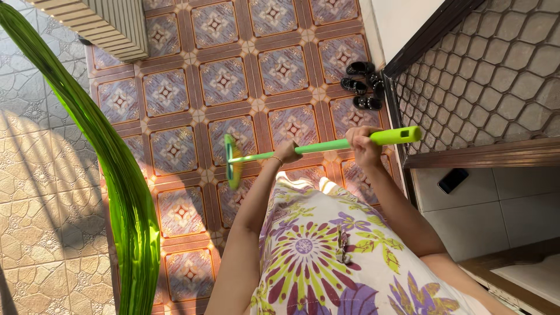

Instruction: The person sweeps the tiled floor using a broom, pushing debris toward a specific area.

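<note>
Patterned tile floor (175,93), sandals (363,85) at 1 o'clock. Green mop (326,144) held across centre: left hand (287,153) clamped mid-shaft, right hand (363,146) clamped nr grip end. Judged light, stiff; best gripped at shaft.

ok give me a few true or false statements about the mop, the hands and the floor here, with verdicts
1. Both hands grip the green mop handle. True: the left hand is lower, the right hand nearer the top.
2. The mop head is red. False: it is green.
3. The floor under the mop has patterned tiles. True.
4. The black sandals lie under the mop head. False: they lie apart, by the metal grille.
5. The left hand holds a phone. False: it holds the handle.
</note>
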